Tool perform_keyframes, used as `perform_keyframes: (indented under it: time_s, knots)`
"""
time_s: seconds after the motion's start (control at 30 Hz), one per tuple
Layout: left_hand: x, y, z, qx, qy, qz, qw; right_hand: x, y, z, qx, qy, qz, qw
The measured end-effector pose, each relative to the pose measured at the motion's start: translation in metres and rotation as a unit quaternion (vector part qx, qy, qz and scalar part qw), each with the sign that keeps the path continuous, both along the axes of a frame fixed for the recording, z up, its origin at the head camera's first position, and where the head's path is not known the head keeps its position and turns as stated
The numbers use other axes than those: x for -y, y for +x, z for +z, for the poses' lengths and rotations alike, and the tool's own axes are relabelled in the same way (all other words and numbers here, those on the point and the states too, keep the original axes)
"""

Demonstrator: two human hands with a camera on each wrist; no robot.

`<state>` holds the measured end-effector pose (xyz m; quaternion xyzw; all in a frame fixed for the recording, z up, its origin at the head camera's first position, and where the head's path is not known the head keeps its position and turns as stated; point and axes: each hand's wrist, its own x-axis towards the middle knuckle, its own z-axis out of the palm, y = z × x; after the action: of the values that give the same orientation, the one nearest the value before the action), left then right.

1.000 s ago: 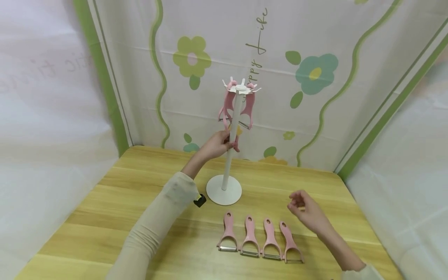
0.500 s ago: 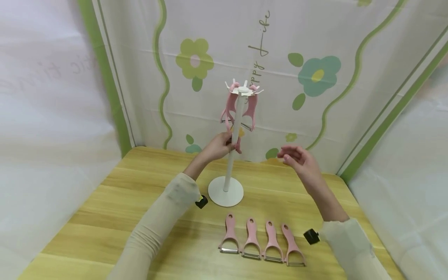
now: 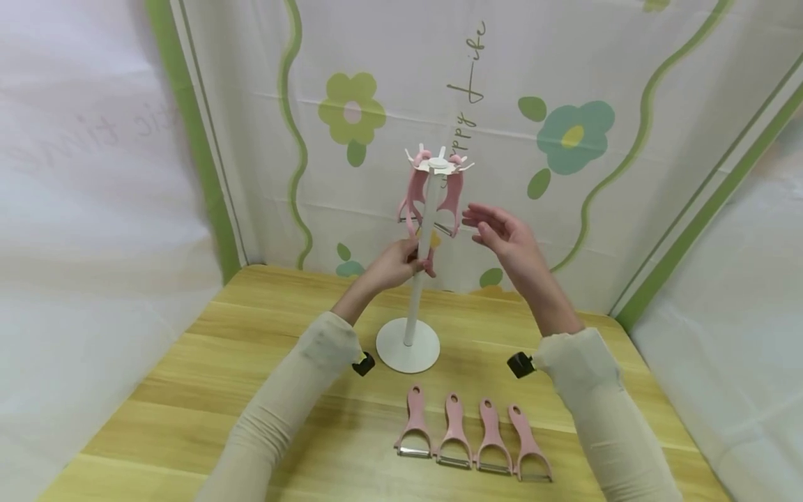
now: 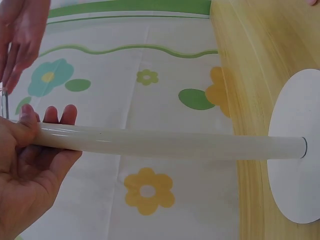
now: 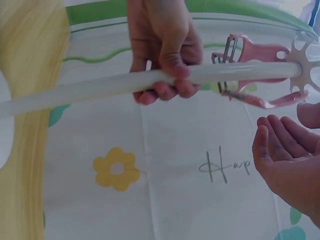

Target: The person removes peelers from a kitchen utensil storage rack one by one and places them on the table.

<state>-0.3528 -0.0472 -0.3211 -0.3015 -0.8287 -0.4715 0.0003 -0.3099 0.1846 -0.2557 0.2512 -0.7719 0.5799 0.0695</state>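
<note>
A white stand (image 3: 414,307) with a round base stands upright on the table. My left hand (image 3: 394,265) grips its pole (image 4: 175,143) around the middle, thumb and fingers curled round it. Pink Y-shaped peelers (image 3: 453,192) hang from hooks on the top disc (image 5: 300,69), above my left hand. Close to the right of them is my right hand (image 3: 507,237), apart from them and holding nothing. Its fingers (image 5: 282,137) are loosely bent, and the thumb is separate from them. The exact number of hanging peelers is partly hidden by the pole.
Several pink peelers (image 3: 454,422) lie in a row on the wooden table (image 3: 251,348), in front of the stand's base (image 3: 392,352). Behind the stand hangs a flower-printed curtain (image 3: 389,42). White fabric sides (image 3: 94,209) rise at left and right.
My right hand has risen from above the right of the table, moving up and left to beside the hanging peelers. The left hand keeps its grip on the pole.
</note>
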Motion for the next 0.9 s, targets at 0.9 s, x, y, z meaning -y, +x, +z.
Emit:
perform_keyframes:
  time_s: [0.9]
  knots:
    - [0.000, 0.002, 0.004, 0.001, 0.009, -0.005, 0.9999, 0.039, -0.042, 0.028, 0.039, -0.124, 0.002, 0.992]
